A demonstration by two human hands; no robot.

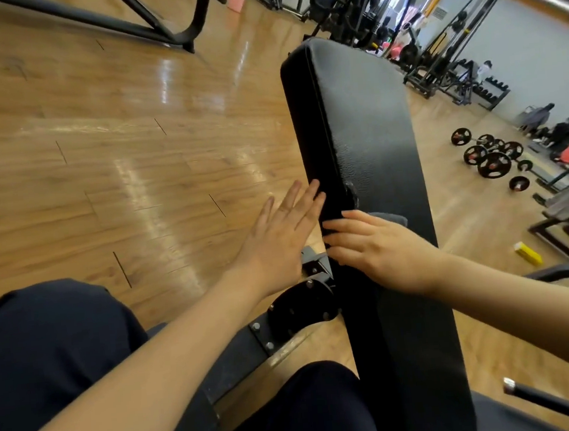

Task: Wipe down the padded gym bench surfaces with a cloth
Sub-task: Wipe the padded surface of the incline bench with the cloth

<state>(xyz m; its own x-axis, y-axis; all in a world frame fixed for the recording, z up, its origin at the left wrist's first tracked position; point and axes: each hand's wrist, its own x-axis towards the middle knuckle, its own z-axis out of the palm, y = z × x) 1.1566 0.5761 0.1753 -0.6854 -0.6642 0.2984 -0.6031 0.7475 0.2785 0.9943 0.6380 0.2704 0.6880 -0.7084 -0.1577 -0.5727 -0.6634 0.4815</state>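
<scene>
Black bench pad (365,132): left hand (278,236) flat, grip released; right hand (378,245) presses cloth (391,218), fingers straight.

Padded bench (366,146): long black vinyl pad, grained surface, small scuff near left edge. Dark cloth (388,217) lies on pad mid-length, mostly hidden, only a corner showing.

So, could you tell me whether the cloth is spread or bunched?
Mostly flat: the cloth lies under the right hand, only its edge visible.

Bench pad (365,132): black, grained leather-like upholstery, slight sheen. Floor (115,144): glossy wood-look planks. Bench frame (233,357): matt black metal, bolted.
</scene>
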